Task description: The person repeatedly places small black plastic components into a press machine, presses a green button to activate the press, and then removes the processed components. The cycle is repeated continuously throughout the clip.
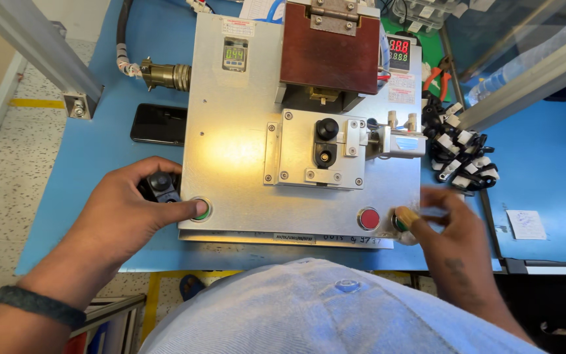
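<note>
A grey metal press machine (pixel 237 137) stands on a blue table (pixel 99 157). My left hand (pixel 126 210) rests at its front left corner, thumb on a green push button (pixel 200 210), fingers curled around small black parts (pixel 160 185). My right hand (pixel 450 223) is at the front right corner, fingertips on a second green button (pixel 401 221), beside a red button (pixel 369 218). In the middle, a small metal fixture (pixel 322 151) holds a black part (pixel 326 128) under a brown press head (pixel 329 56).
A black phone (pixel 158 124) lies left of the machine. A pile of black and white clips (pixel 460 154) sits to the right, with orange pliers (pixel 441 71) behind. A thick cable connector (pixel 162 74) enters at the back left. Aluminium frame bars cross both upper corners.
</note>
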